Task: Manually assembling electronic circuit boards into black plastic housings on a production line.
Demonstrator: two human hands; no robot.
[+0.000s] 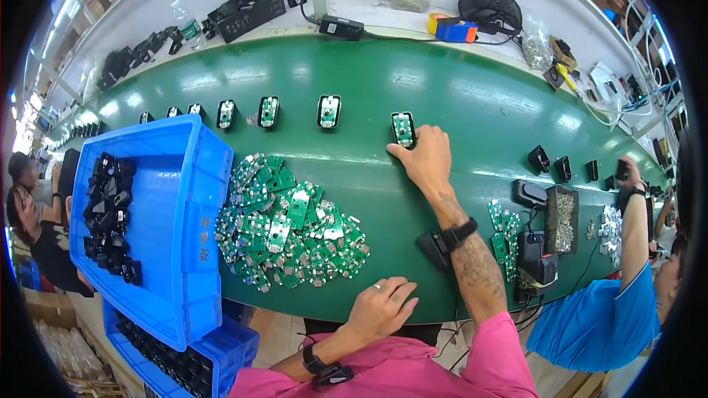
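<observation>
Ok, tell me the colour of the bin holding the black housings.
Blue bin, clearest in the head view.

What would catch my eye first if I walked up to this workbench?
Probably the heap of small green circuit boards in the middle of the long green belt, next to a bright blue bin holding black casings on the left. Then the row of black holders with boards in them along the belt, where the person's right hand rests on the nearest one; the left hand lies on the belt's near edge.
</observation>
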